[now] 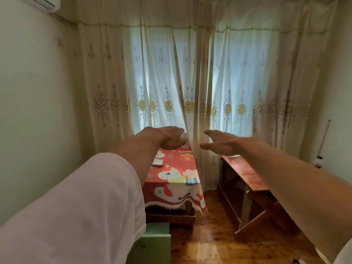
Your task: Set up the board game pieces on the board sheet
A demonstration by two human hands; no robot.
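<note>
Both arms are reaching straight out ahead, and nothing is being held; the left hand (168, 138) is hovering palm-down with its fingers loosely bent and empty, and the right hand (222, 142) is hanging level beside it, fingers straight and together, thumb standing apart. The two hands are floating near each other in front of the curtain (192, 82), above the far end of the table (169, 219), touching nothing that I can make out. Down below, a red unicorn tablecloth (177, 180) is covering that table; a small flat packet (157, 162) is lying on the cloth near its left edge, and that is looking like the game, though it is too small to tell; no board sheet is lying unfolded, and no pieces are standing anywhere in sight. So I am judging this as the very opening of the job; the setup is not yet begun. The next move is calling for the hands to come down to that packet, one gripping it while the other is working it open; the sheet is going to need a flat stretch of cloth, away from the fringed edge. A wooden bench (245, 174) is sitting just right of the table.
</note>
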